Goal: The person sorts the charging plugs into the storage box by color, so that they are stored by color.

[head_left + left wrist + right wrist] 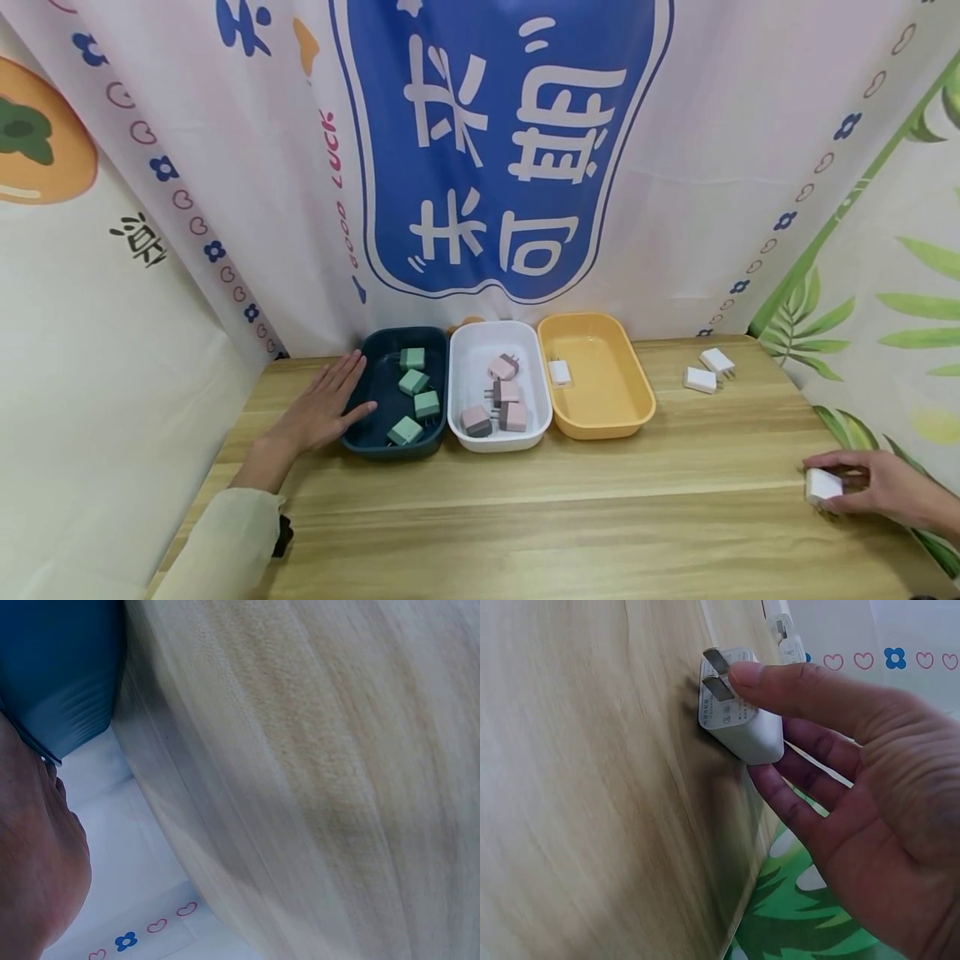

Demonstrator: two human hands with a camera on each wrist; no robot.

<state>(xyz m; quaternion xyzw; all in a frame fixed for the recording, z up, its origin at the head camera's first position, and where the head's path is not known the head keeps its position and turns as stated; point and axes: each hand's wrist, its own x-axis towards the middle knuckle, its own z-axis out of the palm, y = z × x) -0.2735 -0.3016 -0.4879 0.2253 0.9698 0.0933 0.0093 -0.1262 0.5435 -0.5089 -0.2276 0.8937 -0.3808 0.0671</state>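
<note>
In the head view my right hand (877, 492) pinches a white plug-in charger (822, 486) at the table's right edge. The right wrist view shows the thumb of the hand (885, 795) beside the two metal prongs of this charger (742, 720), with fingers behind its body. At the left, my left hand (318, 408) rests with straight fingers against the side of a dark blue tray (367, 446). Several green chargers (406, 430) lie in that tray. The left wrist view catches only part of the hand (37, 847) beside the tray wall (60, 675).
A white tray (500, 442) holding several pink-and-grey chargers (513, 415) stands in the middle. Right of it, a yellow tray (600, 392) contains one white charger (559, 372). Two more white chargers, a front one (701, 380) and a rear one (717, 362), lie on the wooden table (525, 517).
</note>
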